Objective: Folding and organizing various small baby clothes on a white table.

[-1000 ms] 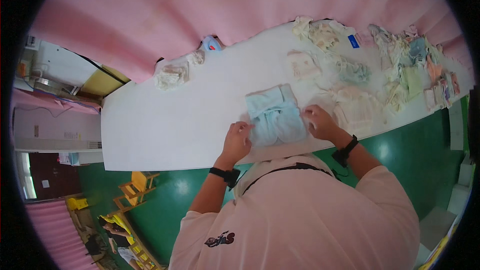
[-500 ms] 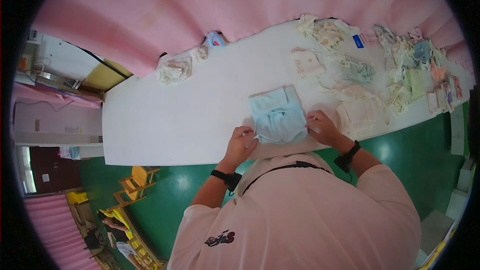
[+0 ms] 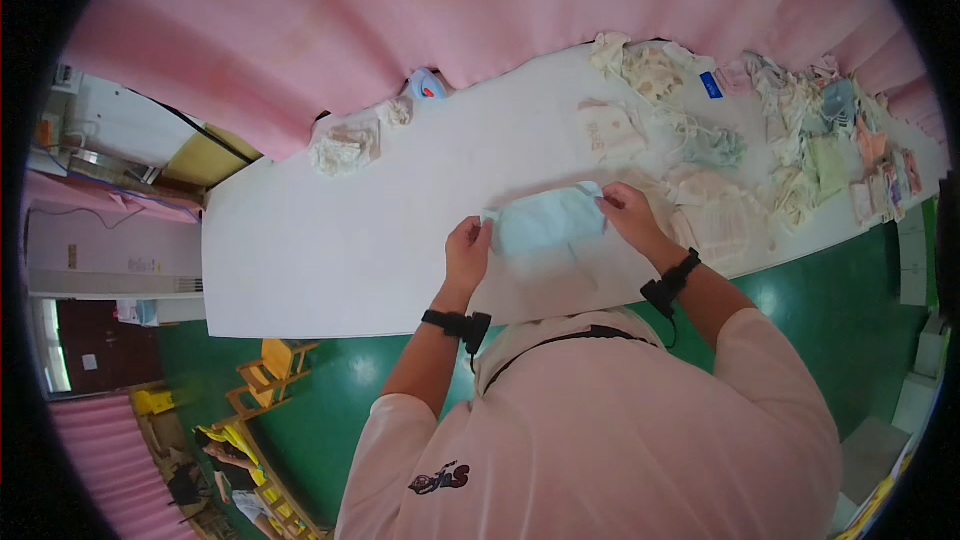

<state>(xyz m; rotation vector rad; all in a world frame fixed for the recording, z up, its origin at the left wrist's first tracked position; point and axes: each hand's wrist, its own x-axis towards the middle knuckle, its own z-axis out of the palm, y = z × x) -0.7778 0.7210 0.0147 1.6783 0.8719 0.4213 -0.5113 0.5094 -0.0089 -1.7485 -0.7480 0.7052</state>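
A light blue folded garment (image 3: 548, 220) is held above the white table, stretched into a narrow rectangle between my hands. My left hand (image 3: 468, 247) pinches its left edge between thumb and fingers. At the opposite end, my right hand (image 3: 630, 212) grips the right upper corner the same way. Just right of it lies a pale cream folded garment (image 3: 712, 220), partly behind my right forearm. Farther back is a flat white garment (image 3: 610, 130) with pinkish print.
The white table (image 3: 300, 250) ends at a pink curtain (image 3: 400, 10). Baby clothes (image 3: 800, 130) are heaped at the right. White cloths (image 3: 345, 148) and a blue-and-white bottle (image 3: 428, 84) stand at the back left. A wooden chair (image 3: 268, 375) and a person (image 3: 235, 475) are beyond.
Both hands have moved away from me and up with the blue garment. Its near part has been folded over, so it is now a shorter, narrower rectangle.
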